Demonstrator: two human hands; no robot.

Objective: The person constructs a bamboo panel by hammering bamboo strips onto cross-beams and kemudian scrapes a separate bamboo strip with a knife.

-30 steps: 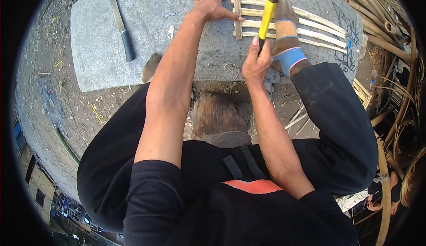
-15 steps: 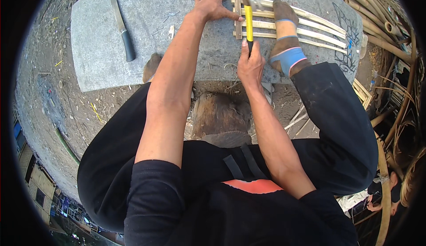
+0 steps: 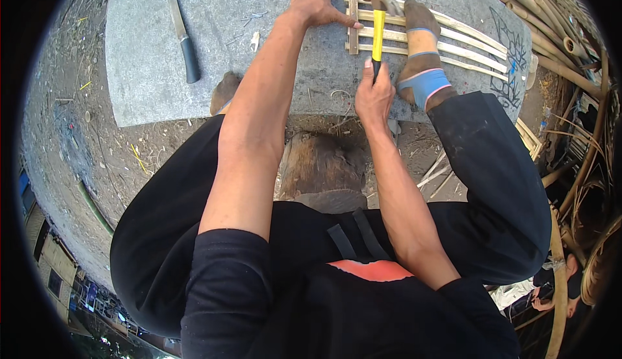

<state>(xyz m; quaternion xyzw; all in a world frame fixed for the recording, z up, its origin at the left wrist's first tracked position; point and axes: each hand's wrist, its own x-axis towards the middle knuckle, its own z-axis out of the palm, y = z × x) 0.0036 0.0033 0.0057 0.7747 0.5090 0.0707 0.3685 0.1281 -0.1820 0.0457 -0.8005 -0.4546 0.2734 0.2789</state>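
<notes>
My right hand [image 3: 376, 93] is closed round the black grip of a hammer with a yellow shaft [image 3: 378, 35]. The hammer's slightly blurred head hangs just right of a narrow wooden crosspiece [image 3: 353, 43], above pale bamboo strips [image 3: 466, 51]. Those strips fan out to the right from the crosspiece. My left hand [image 3: 317, 2] lies with its fingers spread, its thumb on the crosspiece and its fingertips near the picture's upper edge. A foot in a brown and blue sock [image 3: 422, 28] rests on the strips. No nail can be made out under the hammer.
A black-handled knife [image 3: 181, 32] lies on the left of the grey board [image 3: 149, 93]. Several loose nails [image 3: 254, 16] are scattered between it and my left arm. A wood stump [image 3: 322, 164] stands before me, and bamboo poles [image 3: 538, 15] are piled at the right.
The hammer head has shifted right, from over the crosspiece to beside it, and is less blurred. My left hand stays at the crosspiece. The whole view has moved slightly.
</notes>
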